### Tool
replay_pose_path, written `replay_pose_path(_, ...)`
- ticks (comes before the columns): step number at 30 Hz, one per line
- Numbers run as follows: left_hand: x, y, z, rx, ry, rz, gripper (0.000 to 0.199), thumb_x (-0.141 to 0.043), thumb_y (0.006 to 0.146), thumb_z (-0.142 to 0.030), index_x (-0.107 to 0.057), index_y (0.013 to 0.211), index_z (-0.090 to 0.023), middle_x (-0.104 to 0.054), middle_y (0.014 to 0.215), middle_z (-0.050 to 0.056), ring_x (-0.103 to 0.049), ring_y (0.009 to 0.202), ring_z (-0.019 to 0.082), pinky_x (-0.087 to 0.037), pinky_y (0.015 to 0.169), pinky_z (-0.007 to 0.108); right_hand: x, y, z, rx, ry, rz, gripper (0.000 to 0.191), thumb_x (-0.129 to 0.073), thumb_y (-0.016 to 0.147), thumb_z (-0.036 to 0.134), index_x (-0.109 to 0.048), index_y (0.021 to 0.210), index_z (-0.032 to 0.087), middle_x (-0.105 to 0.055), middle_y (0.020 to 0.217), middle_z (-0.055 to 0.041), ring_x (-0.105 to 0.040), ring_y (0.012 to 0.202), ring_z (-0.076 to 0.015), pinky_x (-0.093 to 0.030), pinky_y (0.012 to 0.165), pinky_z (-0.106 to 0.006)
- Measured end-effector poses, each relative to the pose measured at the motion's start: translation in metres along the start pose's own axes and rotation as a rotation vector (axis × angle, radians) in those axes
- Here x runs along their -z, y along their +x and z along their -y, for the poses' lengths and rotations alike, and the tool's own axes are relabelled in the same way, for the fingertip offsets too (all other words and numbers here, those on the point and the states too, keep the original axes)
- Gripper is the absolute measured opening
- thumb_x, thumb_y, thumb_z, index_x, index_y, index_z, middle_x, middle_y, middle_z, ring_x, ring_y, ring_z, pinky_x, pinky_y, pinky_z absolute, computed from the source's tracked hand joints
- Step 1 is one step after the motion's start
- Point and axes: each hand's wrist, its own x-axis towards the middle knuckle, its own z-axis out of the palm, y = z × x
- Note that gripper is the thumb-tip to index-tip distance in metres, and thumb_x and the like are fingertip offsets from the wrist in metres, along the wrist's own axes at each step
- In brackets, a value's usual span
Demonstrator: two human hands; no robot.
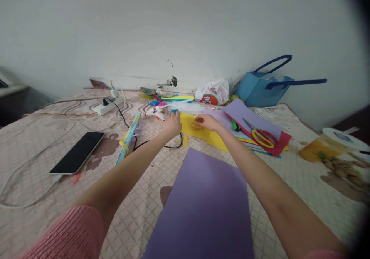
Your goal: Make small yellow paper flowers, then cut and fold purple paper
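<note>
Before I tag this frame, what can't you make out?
All head view:
Left hand contents: hidden behind the hand.
Whether right hand grips the yellow paper: fingertips too small.
Purple sheet's near end: cut off by bottom edge.
White bag's contents: hidden by plastic.
Cup label: blurred.

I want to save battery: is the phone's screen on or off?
Off, by its look: the phone shows a plain black face, nothing lit.

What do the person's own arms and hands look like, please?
The left sleeve is pink and ribbed, ending near the elbow; only a pink edge of the right sleeve shows. The left hand and right hand are ungloved, with no watch or bracelet visible.
</note>
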Motion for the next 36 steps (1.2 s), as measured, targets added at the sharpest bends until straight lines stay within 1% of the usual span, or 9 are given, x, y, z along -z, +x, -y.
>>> replay_pose_path(9,0.018,-0.045,0.018,-0.183,-0.049,-0.059,0.037,-0.052,0.083,-0.024,-0.049,0.119,-0.015,-0.059,0.119,0.013,-0.052,0.112,0.029,-0.042,0.094,0.042,0.008,-0.021,-0.007,0.026,-0.116,-0.101,0.018,-0.054,0.081,0.017,-0.068,0.093,0.016,-0.07,0.099,-0.0106,-0.063,0.089,-0.0232,-0.046,0.081,-0.036)
replay_pose_path(12,0.018,-0.064,0.027,-0.228,-0.08,-0.067,0.034,-0.053,0.083,-0.024,-0.051,0.117,-0.016,-0.059,0.121,0.011,-0.05,0.115,0.027,-0.041,0.096,0.04,0.005,-0.026,0.001,0.058,-0.133,-0.117,0.013,-0.056,0.079,0.018,-0.068,0.083,0.017,-0.069,0.093,-0.0089,-0.06,0.091,-0.0237,-0.043,0.086,-0.037)
replay_pose_path(16,0.019,-0.094,0.034,-0.296,-0.21,-0.074,0.032,-0.054,0.083,-0.023,-0.054,0.114,-0.014,-0.063,0.111,0.011,-0.058,0.104,0.025,-0.045,0.091,0.039,0.011,-0.041,0.02,0.069,-0.13,-0.175,0.012,-0.054,0.079,0.018,-0.065,0.084,0.017,-0.065,0.101,-0.0104,-0.055,0.101,-0.0245,-0.039,0.089,-0.037)
replay_pose_path(19,0.023,-0.124,0.034,-0.332,-0.32,0.011,0.028,-0.053,0.084,-0.023,-0.055,0.11,-0.016,-0.065,0.106,0.01,-0.062,0.095,0.021,-0.049,0.082,0.035,0.019,-0.071,0.039,0.059,-0.109,-0.168,0.017,-0.047,0.085,0.024,-0.063,0.085,0.017,-0.065,0.091,-0.0088,-0.058,0.085,-0.0212,-0.042,0.075,-0.032)
replay_pose_path(22,0.027,-0.16,0.031,-0.463,-0.421,0.154,0.02,-0.051,0.084,-0.019,-0.058,0.103,-0.018,-0.066,0.103,0.006,-0.062,0.096,0.019,-0.049,0.085,0.032,0.022,-0.115,0.054,0.08,-0.072,-0.036,0.018,-0.053,0.083,0.035,-0.061,0.077,0.02,-0.065,0.073,-0.0021,-0.058,0.066,-0.0162,-0.04,0.06,-0.027)
replay_pose_path(26,0.031,-0.203,0.027,-0.699,-0.471,0.249,0.026,-0.052,0.087,-0.023,-0.057,0.111,-0.018,-0.061,0.12,0.008,-0.054,0.113,0.02,-0.042,0.099,0.036,0.014,-0.16,0.059,-0.037,-0.071,0.078,0.027,-0.071,0.069,0.037,-0.057,0.085,0.021,-0.065,0.083,-0.0037,-0.058,0.075,-0.0182,-0.04,0.063,-0.027)
replay_pose_path(29,0.036,-0.226,0.024,-0.817,-0.452,0.337,0.035,-0.052,0.088,-0.026,-0.053,0.121,-0.018,-0.054,0.132,0.009,-0.045,0.126,0.021,-0.034,0.107,0.039,0.003,-0.17,0.057,-0.132,-0.066,0.107,0.028,-0.073,0.067,0.031,-0.054,0.084,0.021,-0.062,0.075,-0.0019,-0.057,0.068,-0.0173,-0.038,0.06,-0.027)
replay_pose_path(32,0.045,-0.24,0.021,-0.897,-0.444,0.471,0.043,-0.054,0.087,-0.034,-0.05,0.127,-0.017,-0.048,0.139,0.009,-0.039,0.132,0.022,-0.027,0.112,0.04,-0.006,-0.169,0.057,-0.122,-0.036,0.127,0.02,-0.069,0.071,0.028,-0.053,0.082,0.021,-0.059,0.068,0.0013,-0.054,0.062,-0.0144,-0.037,0.057,-0.025)
replay_pose_path(36,0.052,-0.248,0.019,-1.028,-0.439,0.629,0.061,-0.053,0.086,-0.044,-0.035,0.14,-0.022,-0.032,0.149,0.007,-0.021,0.141,0.025,-0.013,0.116,0.047,-0.01,-0.166,0.059,-0.102,-0.041,0.093,0.02,-0.069,0.072,0.029,-0.054,0.082,0.02,-0.06,0.081,-0.0018,-0.056,0.074,-0.0158,-0.04,0.064,-0.025)
